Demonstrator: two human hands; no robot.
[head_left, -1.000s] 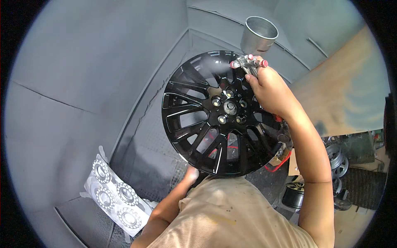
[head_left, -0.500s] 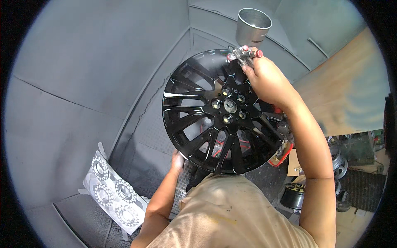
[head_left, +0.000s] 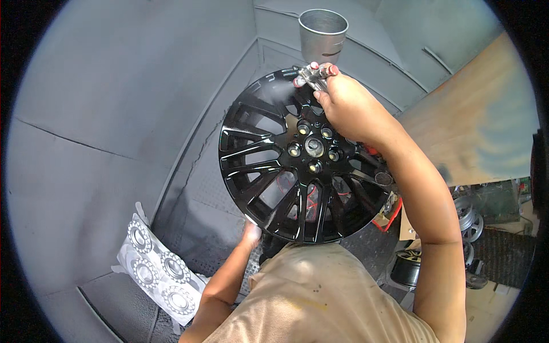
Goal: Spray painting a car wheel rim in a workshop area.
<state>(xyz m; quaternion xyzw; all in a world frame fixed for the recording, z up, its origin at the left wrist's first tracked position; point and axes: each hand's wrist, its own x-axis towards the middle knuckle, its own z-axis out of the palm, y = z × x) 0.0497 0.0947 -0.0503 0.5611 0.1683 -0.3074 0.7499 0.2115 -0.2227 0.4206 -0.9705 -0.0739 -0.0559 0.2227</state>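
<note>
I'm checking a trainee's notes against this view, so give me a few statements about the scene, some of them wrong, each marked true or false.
1. The right hand holds a spray gun. True.
2. Pale mist shows over the black wheel near the spray gun. True.
3. The metal cup is open at the top. True.
4. The left hand is on the metal cup. False: it is at the wheel's lower left edge.
5. The white sheet with ring shapes is right of the wheel. False: it is on the left.
6. The person's shirt is black. False: it is tan.
</note>
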